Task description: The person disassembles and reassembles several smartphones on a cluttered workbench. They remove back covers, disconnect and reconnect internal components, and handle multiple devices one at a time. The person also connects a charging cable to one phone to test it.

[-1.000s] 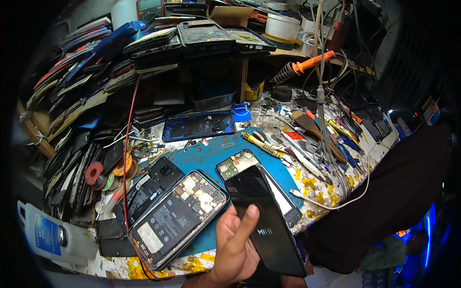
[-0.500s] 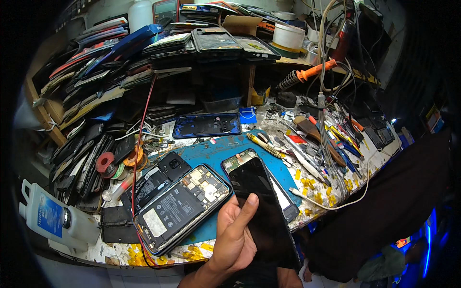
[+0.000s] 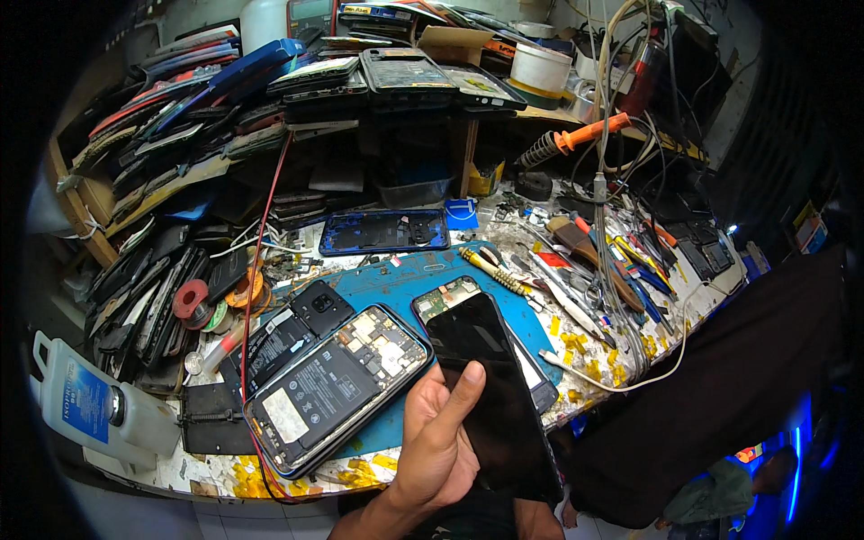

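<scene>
The black screen panel (image 3: 493,396) is held low in the middle of the view, above the front edge of the counter (image 3: 630,360). It is tilted, with its top end over the blue mat (image 3: 405,279) and its lower end near the bottom of the picture. The left hand (image 3: 436,445) comes from the lower edge and holds the panel along its left side; the thumb (image 3: 457,400) lies flat on the dark glass and the other fingers are behind it, hidden. The right hand is hardly seen; only a small part shows under the lower end of the panel, and I cannot tell if it grips anything.

Behind the top of the panel, another phone (image 3: 447,301) with its board showing lies on the mat. Just left of the hand, an open phone (image 3: 337,387) with its battery and circuit board visible lies across the mat's edge. Beside it, further left, is a black back cover (image 3: 288,333). A blue phone frame (image 3: 385,232) lies behind the mat. A screwdriver (image 3: 490,270) with a yellow handle lies on the mat's right part. At the far left stands a white bottle (image 3: 90,409) with a blue label. A soldering iron (image 3: 576,139) with an orange handle rests higher up, on the right. Stacks of old phones (image 3: 225,99) fill the shelf behind.
</scene>
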Available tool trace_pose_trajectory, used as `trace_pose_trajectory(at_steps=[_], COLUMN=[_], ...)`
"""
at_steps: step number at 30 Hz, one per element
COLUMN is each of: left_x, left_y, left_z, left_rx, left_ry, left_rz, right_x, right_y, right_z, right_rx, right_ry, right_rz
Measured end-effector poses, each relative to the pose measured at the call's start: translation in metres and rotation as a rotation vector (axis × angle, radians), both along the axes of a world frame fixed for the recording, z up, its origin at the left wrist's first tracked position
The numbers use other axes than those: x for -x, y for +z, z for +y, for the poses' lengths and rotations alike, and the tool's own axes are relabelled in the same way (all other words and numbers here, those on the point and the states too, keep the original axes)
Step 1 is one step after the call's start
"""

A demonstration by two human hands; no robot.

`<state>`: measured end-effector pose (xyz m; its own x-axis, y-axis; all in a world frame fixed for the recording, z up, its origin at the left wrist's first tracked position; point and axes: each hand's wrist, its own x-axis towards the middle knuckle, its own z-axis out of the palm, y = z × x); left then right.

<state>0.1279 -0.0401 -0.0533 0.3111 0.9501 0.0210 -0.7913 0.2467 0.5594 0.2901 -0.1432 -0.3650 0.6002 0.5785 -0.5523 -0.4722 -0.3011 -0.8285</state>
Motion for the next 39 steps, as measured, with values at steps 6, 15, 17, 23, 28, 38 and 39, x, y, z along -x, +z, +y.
trace_pose_trajectory(at_steps=[6, 15, 17, 23, 28, 38, 39], left_x=[-0.003, -0.001, 0.0, -0.005, -0.006, -0.036, -0.038], left_y=[0.005, 0.002, -0.003, -0.012, -0.006, 0.012, 0.011], left_z=[-0.004, -0.006, -0.007, -0.005, 0.009, 0.014, 0.016], left_rx=[0.076, 0.101, 0.072, -0.138, -0.267, -0.268, -0.248], left_ry=[0.049, 0.069, 0.021, -0.105, -0.339, -0.254, -0.253], left_rz=[-0.077, -0.136, -0.207, -0.583, -0.781, -1.051, -1.086], right_x=[-0.011, -0.033, -0.037, -0.045, -0.032, -0.03, -0.028], right_y=[-0.019, 0.024, 0.07, 0.244, 0.309, 0.32, 0.321], right_z=[0.02, 0.019, 0.011, 0.025, 0.07, 0.042, 0.034], right_rx=[-0.018, -0.118, -0.272, -0.867, -0.51, -0.927, -1.056], right_ry=[-0.137, -0.329, -0.369, 0.015, 0.365, 0.371, 0.375], right_rz=[0.034, -0.105, -0.25, -1.363, -1.653, -1.461, -1.353])
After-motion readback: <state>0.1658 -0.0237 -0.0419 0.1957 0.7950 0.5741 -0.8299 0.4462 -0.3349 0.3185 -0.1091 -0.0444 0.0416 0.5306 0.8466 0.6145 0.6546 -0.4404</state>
